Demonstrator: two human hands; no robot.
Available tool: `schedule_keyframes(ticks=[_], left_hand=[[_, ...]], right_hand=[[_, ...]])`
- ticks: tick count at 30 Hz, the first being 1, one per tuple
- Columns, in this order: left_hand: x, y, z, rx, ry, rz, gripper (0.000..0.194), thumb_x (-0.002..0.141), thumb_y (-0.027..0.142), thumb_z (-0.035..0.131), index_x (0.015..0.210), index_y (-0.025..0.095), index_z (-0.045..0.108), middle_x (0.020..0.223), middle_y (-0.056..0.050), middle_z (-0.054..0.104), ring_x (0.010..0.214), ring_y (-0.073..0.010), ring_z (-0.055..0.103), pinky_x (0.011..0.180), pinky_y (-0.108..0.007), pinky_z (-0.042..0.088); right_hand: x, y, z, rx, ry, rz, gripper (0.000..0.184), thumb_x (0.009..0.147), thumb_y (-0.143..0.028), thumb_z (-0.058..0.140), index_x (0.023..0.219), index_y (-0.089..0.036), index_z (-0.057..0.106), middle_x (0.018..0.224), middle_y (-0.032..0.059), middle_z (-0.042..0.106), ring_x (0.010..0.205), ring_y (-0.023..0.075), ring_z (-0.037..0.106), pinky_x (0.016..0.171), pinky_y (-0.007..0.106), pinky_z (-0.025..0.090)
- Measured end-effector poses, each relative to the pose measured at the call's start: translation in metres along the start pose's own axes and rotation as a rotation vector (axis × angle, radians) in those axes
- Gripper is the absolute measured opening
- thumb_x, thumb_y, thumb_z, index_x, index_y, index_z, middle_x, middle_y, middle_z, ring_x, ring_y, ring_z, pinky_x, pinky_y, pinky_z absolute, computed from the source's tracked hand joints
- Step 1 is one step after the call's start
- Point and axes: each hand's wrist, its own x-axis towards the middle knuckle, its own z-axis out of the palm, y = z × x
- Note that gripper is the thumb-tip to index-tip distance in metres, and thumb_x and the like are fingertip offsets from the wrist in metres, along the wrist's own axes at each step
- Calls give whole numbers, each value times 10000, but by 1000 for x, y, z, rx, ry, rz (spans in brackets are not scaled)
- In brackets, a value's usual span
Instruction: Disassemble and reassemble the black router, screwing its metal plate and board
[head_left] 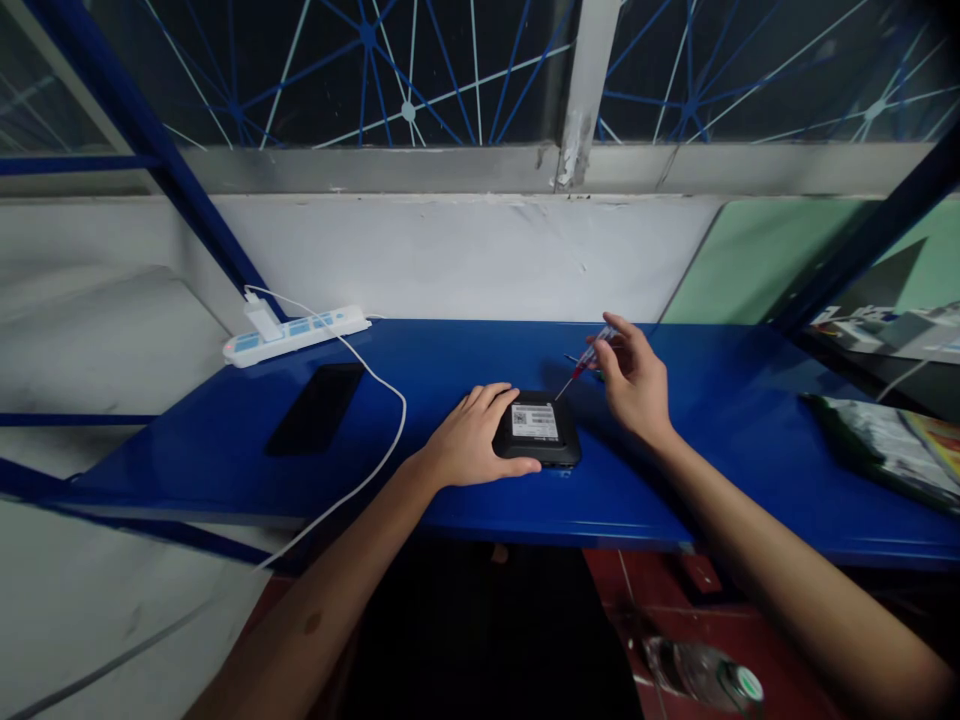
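A small black box (568, 440) with rounded corners and a white printed label lies on the blue table. My left hand (472, 437) is closed round its left side, fingers at the far edge and thumb along the near edge. In my right hand (634, 380) is a screwdriver (587, 359) with a clear and red handle, held tilted between thumb and fingers. Its thin shaft reaches down to the box's far right part, where the tip appears to touch. Just beyond the screwdriver, some small thin object lies on the table, partly hidden by my right hand.
A white power strip (298, 335) with a plugged-in charger sits at the back left. Its white cable (403, 410) curves across the blue table (450, 350). Left of the cable lies a black phone-like slab (315, 408). A plastic packet (892, 445) is at the right; a bottle (701, 672) lies below.
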Motion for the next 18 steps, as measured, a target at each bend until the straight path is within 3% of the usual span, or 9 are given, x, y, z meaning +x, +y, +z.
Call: schedule_keyframes(ticks=[6,12,18], left_hand=[[1,1,1,60,22,7,980,732,791,650,1472,194,411,1499,-159,452,1357,-385,434,1129,-561,382],[0,1,4,112,80,11,963,717,811,645,1448,219,440,1456,-153,488,1320,-387,461,1113,-561,383],[0,1,4,84,56,-2,987,715,801,655,1473,219,409,1476,-164,465,1348,-397,432,1127,-583,367]], right_hand=[[-2,7,3,229,-102,53,511,960,-435,568,1464,-405,486,1425,29,610,1176,283,682,1011,518,554],[-3,10,8,275,-112,62,526,967,-460,543,1483,-410,450,1414,32,615,1164,289,687,1026,555,548],[-4,10,8,251,-136,54,523,979,-457,517,1490,-404,422,1395,49,620,1138,287,696,1030,544,544]])
